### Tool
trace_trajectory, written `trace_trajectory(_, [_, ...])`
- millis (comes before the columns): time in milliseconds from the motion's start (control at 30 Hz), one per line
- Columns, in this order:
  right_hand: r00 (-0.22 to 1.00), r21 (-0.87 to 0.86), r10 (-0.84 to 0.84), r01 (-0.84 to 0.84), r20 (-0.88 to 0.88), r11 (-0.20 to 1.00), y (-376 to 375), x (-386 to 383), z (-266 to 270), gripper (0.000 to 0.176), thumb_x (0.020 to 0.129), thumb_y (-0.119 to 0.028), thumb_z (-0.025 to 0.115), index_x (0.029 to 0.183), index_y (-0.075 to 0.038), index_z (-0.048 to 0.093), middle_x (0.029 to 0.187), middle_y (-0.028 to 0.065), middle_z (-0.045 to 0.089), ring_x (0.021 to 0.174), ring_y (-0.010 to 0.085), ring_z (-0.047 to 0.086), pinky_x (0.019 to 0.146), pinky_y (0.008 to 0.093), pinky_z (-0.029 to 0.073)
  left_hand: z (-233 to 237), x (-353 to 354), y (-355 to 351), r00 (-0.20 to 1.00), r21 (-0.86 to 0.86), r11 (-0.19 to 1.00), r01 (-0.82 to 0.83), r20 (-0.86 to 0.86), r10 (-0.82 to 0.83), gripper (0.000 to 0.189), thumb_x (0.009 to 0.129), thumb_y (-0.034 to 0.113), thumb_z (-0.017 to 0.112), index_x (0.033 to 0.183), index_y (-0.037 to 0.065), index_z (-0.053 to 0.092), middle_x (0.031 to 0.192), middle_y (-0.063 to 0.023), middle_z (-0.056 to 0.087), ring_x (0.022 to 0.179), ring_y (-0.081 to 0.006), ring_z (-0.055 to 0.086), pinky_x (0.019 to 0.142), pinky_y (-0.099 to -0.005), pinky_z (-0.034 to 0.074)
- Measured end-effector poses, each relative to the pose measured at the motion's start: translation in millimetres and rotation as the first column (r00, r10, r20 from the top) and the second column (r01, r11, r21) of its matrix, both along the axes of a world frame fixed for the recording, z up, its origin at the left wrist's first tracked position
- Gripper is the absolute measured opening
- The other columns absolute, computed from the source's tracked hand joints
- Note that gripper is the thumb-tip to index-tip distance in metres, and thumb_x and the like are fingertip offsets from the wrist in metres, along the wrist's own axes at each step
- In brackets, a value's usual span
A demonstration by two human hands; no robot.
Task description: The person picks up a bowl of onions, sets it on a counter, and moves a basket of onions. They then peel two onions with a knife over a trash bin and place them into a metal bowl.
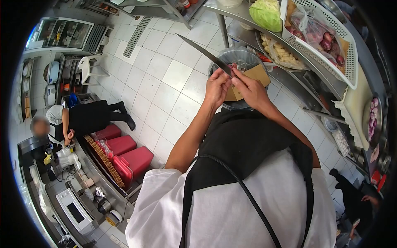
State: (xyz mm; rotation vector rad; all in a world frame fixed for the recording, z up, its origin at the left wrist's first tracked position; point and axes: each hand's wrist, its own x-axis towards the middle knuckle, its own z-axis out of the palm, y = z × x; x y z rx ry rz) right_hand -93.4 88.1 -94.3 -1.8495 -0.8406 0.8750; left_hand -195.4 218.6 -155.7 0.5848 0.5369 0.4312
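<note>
A long kitchen knife point(204, 52) is held over the bin, its blade pointing away to the upper left. My right hand point(251, 90) is closed around the handle end, the thumb lying along the base of the blade. Beside it my left hand point(217, 86) is closed, with its fingertips pinched together just under the blade; whatever they hold is hidden. A small reddish piece point(234, 66) shows just past the fingertips. Below both hands stands a lined waste bin point(237, 53) with a piece of brown cardboard point(258, 75) in it.
On the steel table to the right are a green cabbage point(265, 15) and a white basket point(347, 62) of red onions. Under it sits a tray of pale, peeled-looking pieces point(278, 50). A co-worker point(82, 118) stands at the left counter near red bins point(134, 161); another person point(357, 198) is at lower right.
</note>
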Motion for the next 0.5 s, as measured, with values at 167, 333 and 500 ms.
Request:
trace_trajectory(167, [0.992, 0.186, -0.064, 0.083, -0.107, 0.979, 7, -1, -29, 0.052, 0.099, -0.041, 0.054, 0.136, -0.005, 0.056, 0.125, 0.0143, 0.066, 0.105, 0.0249, 0.068, 0.089, 0.0316, 0.050, -6, -3, 4, 1.000, -0.066, 0.998, -0.013, 0.006, 0.013, 0.038, 0.094, 0.004, 0.061, 0.130, -0.003, 0.051, 0.120, -0.0135, 0.064, 0.106, -0.0216, 0.065, 0.095, -0.0362, 0.054])
trace_trajectory(333, [0.904, -0.065, -0.159, 0.145, -0.397, 0.987, 1, 14, -18, 0.051, 0.100, -0.042, 0.052, 0.139, -0.009, 0.056, 0.091, 0.0035, 0.067, 0.066, 0.0124, 0.061, 0.061, 0.0265, 0.050, 6, -11, 3, 1.000, -0.046, 0.999, 0.012, -0.006, -0.012, 0.044, 0.095, 0.010, 0.059, 0.133, -0.006, 0.046, 0.122, -0.0171, 0.063, 0.111, -0.0258, 0.064, 0.103, -0.0392, 0.050])
trace_trajectory(500, [0.894, -0.131, -0.150, 0.103, -0.421, 0.986, 0, 16, -5, 0.054, 0.100, -0.045, 0.050, 0.144, -0.013, 0.051, 0.073, -0.0002, 0.053, 0.057, 0.0085, 0.051, 0.052, 0.0253, 0.044, 9, -9, 6, 0.998, -0.085, 0.995, 0.060, 0.027, -0.058, 0.039, 0.095, 0.010, 0.060, 0.129, -0.006, 0.051, 0.119, -0.0156, 0.064, 0.110, -0.0246, 0.065, 0.102, -0.0396, 0.051])
